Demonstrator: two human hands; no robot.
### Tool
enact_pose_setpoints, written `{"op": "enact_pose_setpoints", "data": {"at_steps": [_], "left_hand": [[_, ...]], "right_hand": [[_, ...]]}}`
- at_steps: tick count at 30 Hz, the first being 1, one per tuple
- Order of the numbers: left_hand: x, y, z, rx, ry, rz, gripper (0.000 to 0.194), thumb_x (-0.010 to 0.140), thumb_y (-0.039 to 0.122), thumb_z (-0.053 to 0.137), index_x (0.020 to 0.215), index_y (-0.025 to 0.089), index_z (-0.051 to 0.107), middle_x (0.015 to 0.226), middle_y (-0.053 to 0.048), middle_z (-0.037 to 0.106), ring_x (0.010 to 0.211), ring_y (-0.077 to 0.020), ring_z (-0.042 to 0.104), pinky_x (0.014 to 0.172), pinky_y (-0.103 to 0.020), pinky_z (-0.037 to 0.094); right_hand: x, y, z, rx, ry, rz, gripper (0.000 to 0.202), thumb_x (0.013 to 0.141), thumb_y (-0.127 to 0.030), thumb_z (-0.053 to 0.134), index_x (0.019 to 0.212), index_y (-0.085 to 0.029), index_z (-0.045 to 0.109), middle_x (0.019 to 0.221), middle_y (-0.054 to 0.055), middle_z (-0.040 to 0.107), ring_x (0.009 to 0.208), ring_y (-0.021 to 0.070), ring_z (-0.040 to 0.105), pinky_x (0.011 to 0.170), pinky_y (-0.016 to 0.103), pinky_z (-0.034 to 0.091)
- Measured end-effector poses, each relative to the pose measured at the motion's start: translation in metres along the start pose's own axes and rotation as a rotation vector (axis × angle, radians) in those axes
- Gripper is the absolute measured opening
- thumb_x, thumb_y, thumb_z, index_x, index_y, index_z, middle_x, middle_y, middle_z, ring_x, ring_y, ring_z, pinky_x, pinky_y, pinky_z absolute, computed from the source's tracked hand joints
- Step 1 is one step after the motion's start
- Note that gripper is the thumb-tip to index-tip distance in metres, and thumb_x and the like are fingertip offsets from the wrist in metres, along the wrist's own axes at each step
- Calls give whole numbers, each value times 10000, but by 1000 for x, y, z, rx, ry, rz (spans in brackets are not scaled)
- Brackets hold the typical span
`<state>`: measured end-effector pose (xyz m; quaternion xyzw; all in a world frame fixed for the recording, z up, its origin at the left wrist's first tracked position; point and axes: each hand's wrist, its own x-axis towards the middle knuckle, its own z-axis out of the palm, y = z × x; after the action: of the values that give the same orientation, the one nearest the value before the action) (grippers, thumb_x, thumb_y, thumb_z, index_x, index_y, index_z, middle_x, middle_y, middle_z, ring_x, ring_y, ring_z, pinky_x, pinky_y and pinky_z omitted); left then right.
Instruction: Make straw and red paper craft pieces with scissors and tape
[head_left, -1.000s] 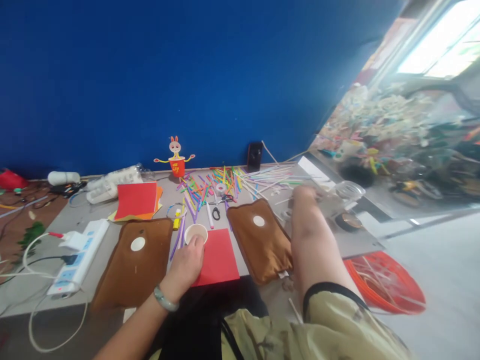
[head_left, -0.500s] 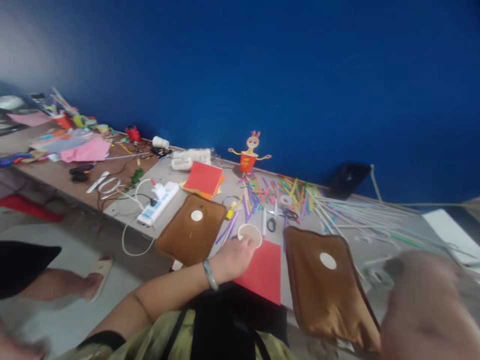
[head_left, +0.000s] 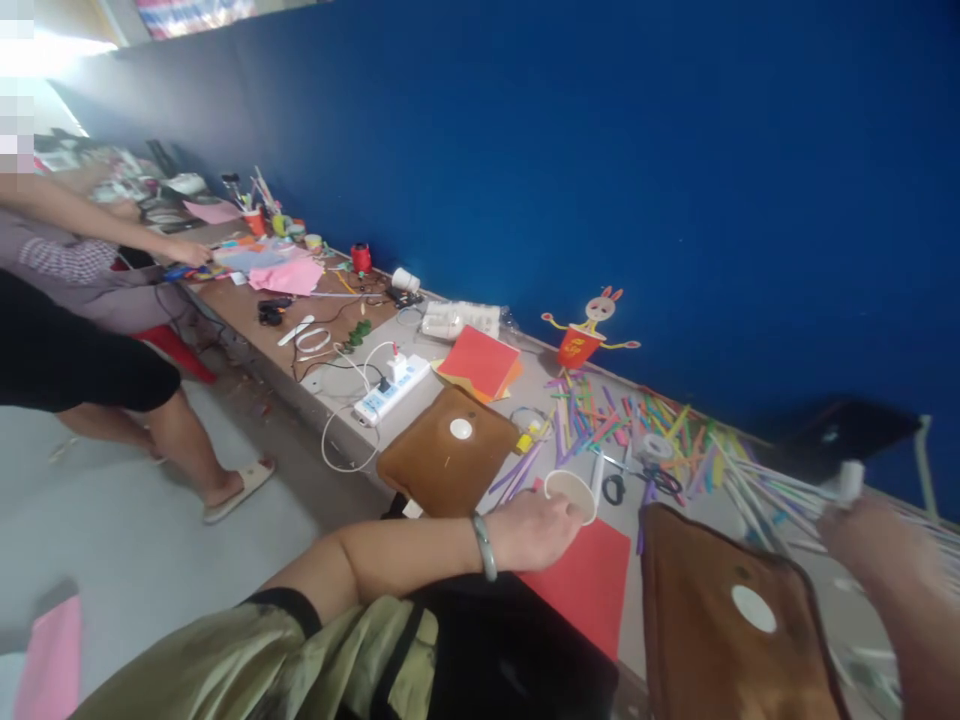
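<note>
My left hand [head_left: 541, 530], a bracelet on its wrist, grips the near rim of a white paper cup [head_left: 571, 490] with fingers reaching inside. The cup is tilted over a red sheet of paper [head_left: 589, 580] at the table's front. On the far right, my right hand [head_left: 874, 540] is blurred and closed around a small white object [head_left: 850, 482] whose kind I cannot make out. It is held above a bundle of pale sticks [head_left: 780, 490]. Scissors [head_left: 660, 482] and a roll of tape [head_left: 658, 447] lie between the hands.
Brown pouches [head_left: 450, 455] lie on both sides of the red sheet. Behind stand a red cup figure with a rabbit head [head_left: 581, 345] and many coloured strips [head_left: 600, 410]. A power strip [head_left: 391, 390] trails cables at left. Another person's arm [head_left: 142, 235] reaches over the far table.
The view has swung left, bringing more of the other person into sight. My right hand has moved up and away over the sticks, showing the white object. My left hand still grips the cup.
</note>
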<state>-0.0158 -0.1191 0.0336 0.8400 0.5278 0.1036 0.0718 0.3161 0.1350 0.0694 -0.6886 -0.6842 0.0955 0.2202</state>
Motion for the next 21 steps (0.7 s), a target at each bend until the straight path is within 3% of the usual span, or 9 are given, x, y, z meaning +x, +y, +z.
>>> {"op": "enact_pose_setpoints", "data": {"at_steps": [1, 3, 5, 8, 11, 14, 17, 21], "left_hand": [[0, 0, 0, 1, 13, 1, 234, 903, 130, 386, 1083, 95, 533, 940, -124, 603, 753, -225, 666, 536, -301, 508], [0, 0, 1, 7, 33, -10, 231, 904, 127, 384, 1074, 96, 538, 937, -125, 606, 763, -228, 670, 541, -305, 510], [0, 0, 1, 9, 36, -14, 231, 897, 117, 386, 1066, 93, 541, 939, -129, 608, 767, -233, 671, 539, -314, 513], [0, -1, 2, -7, 32, -4, 233, 886, 106, 382, 1055, 89, 541, 941, -130, 606, 772, -246, 671, 542, -342, 525], [1, -1, 4, -21, 28, 2, 235, 895, 115, 373, 1059, 89, 540, 959, -138, 603, 767, -244, 667, 545, -352, 530], [1, -2, 5, -34, 22, -3, 240, 902, 122, 370, 1070, 87, 538, 961, -144, 601, 772, -247, 665, 539, -350, 530], [1, -2, 6, -40, 27, -11, 252, 903, 121, 372, 1090, 86, 537, 960, -141, 598, 786, -255, 662, 542, -354, 530], [0, -1, 6, -36, 23, -11, 260, 908, 111, 360, 1092, 82, 543, 974, -146, 606, 798, -254, 667, 571, -353, 537]], "right_hand": [[-2, -8, 7, -79, -47, 46, 482, 646, -134, 623, 295, -241, 310, 444, 212, 475, 435, 232, 505, 566, 487, 316], [-10, -28, 20, -132, -170, 33, 393, 643, -181, 609, 330, -261, 384, 451, 167, 515, 412, 201, 449, 581, 446, 336], [-25, -52, 32, -84, -244, -47, 326, 705, -271, 568, 395, -271, 469, 513, 146, 589, 440, 216, 483, 589, 415, 356], [-45, -81, 42, -57, -284, -210, 383, 778, -430, 487, 426, -276, 485, 481, 104, 568, 476, 258, 521, 577, 403, 368], [-60, -101, 48, 17, -384, -303, 346, 745, -490, 499, 478, -271, 525, 516, 88, 604, 494, 276, 550, 562, 404, 392], [-72, -118, 53, 160, -480, -288, 255, 683, -473, 557, 546, -258, 556, 571, 91, 643, 483, 269, 555, 527, 396, 407], [-85, -131, 55, 308, -508, -224, 296, 673, -509, 605, 573, -242, 523, 514, 64, 588, 419, 218, 489, 459, 357, 378], [-100, -142, 55, 422, -441, -191, 415, 706, -553, 651, 533, -217, 481, 449, 24, 506, 434, 162, 454, 451, 302, 355]]}}
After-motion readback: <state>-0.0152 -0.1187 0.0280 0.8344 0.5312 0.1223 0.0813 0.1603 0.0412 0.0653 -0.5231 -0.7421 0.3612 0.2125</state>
